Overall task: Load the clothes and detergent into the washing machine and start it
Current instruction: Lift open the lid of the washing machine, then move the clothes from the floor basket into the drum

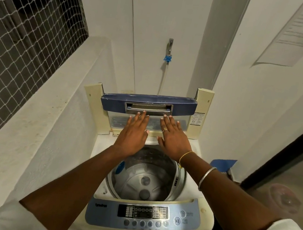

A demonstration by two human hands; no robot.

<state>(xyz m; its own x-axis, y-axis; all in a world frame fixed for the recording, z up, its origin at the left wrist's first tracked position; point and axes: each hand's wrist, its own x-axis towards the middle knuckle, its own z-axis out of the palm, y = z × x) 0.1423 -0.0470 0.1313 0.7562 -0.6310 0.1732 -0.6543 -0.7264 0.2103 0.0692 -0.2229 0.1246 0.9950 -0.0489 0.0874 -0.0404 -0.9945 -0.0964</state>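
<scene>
Cream washer sits right under both arms, with its lid standing upright just past the fingertips. Steel drum is below the wrists, open to view. Blue control panel is down by the elbows, nearest the camera. Left hand and right hand are side by side, slightly apart, fingers straight and flat, tips touching the lid's handle slot. Tap is on the wall well beyond the hands. Bangle on the right forearm, ring on a right finger.
</scene>
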